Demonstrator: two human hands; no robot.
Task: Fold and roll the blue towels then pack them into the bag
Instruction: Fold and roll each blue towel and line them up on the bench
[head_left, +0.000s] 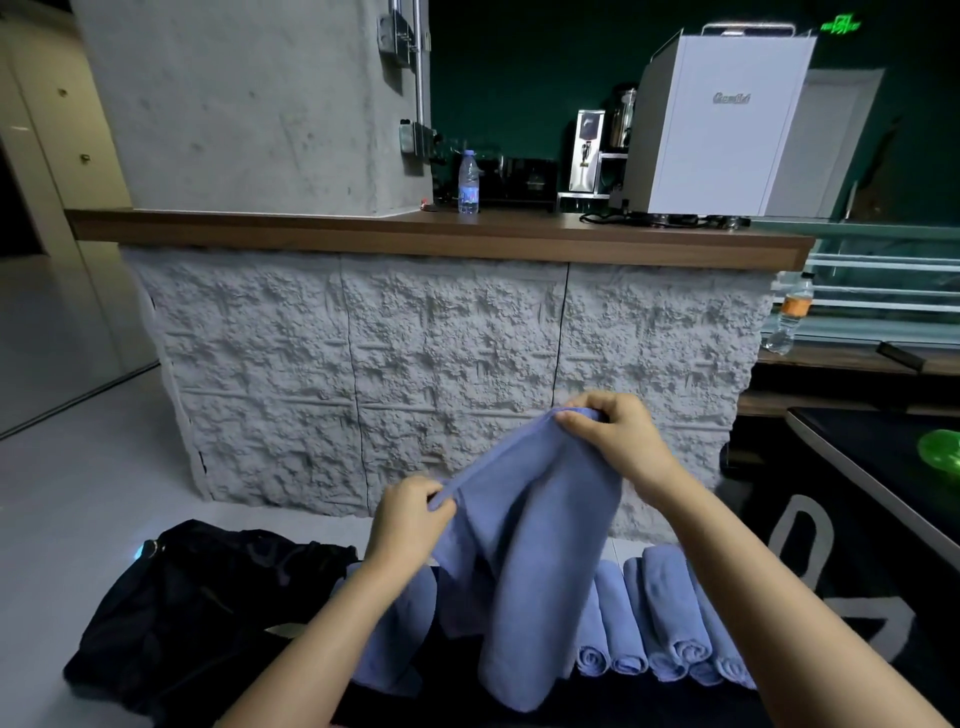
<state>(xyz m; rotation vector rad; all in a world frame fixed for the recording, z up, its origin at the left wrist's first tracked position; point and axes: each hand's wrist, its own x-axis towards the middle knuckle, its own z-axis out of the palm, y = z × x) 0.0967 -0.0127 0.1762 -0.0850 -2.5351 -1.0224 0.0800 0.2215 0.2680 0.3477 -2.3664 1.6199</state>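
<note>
A blue towel (524, 561) hangs unfolded in the air in front of me. My left hand (410, 519) pinches its lower left edge, and my right hand (618, 436) grips its top corner, higher and further right. Several rolled blue towels (670, 634) lie side by side on the dark surface below the right arm. More blue towel cloth (400, 634) lies under my left forearm. A black bag (197, 613) sits slumped at the lower left, its opening hard to make out.
A rough white stone-faced counter (441, 364) with a wooden top (363, 231) stands close ahead. On it are a water bottle (468, 183) and a white machine (722, 124). A dark table (878, 483) with a green object (940, 452) lies at the right.
</note>
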